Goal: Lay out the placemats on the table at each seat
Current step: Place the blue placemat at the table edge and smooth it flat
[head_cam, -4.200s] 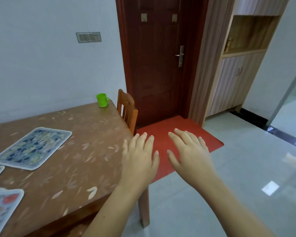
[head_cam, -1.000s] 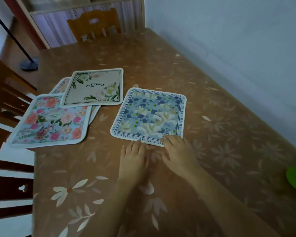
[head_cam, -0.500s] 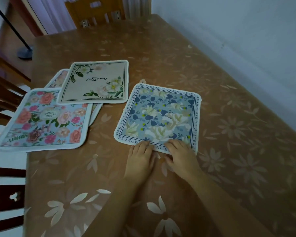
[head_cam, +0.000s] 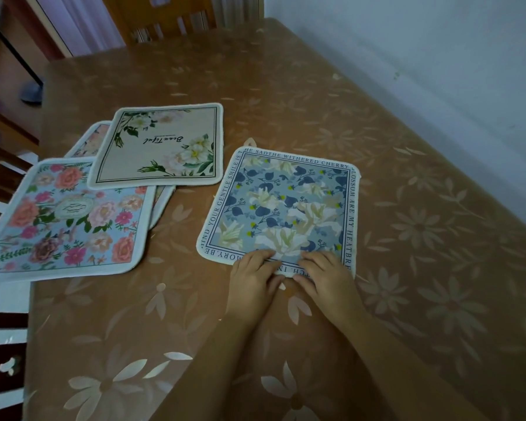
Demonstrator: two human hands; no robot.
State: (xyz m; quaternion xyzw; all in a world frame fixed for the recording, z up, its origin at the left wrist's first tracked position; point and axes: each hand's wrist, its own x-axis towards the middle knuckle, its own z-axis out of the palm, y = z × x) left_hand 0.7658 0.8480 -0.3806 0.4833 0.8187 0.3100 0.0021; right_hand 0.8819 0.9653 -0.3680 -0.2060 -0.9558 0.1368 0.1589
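A blue floral placemat (head_cam: 283,205) with lettering round its border lies flat in the middle of the brown flower-patterned table (head_cam: 422,244). My left hand (head_cam: 252,284) and my right hand (head_cam: 325,281) sit side by side on its near edge, fingers on top and thumbs at the rim, pinching it. To the left lie a cream placemat (head_cam: 161,147) with white flowers and a pink rose placemat (head_cam: 67,217) that hangs over the table's left edge. A further placemat (head_cam: 88,138) shows partly beneath them.
A wooden chair (head_cam: 161,16) stands at the table's far end. Another dark wooden chair (head_cam: 0,165) is at the left side. A white wall (head_cam: 438,56) runs along the table's right edge. A black stand base (head_cam: 31,92) rests on the floor at far left.
The view turned from the door to the table. Over the last second both hands slid forward from the bare table onto the blue placemat's near edge and took hold of it.
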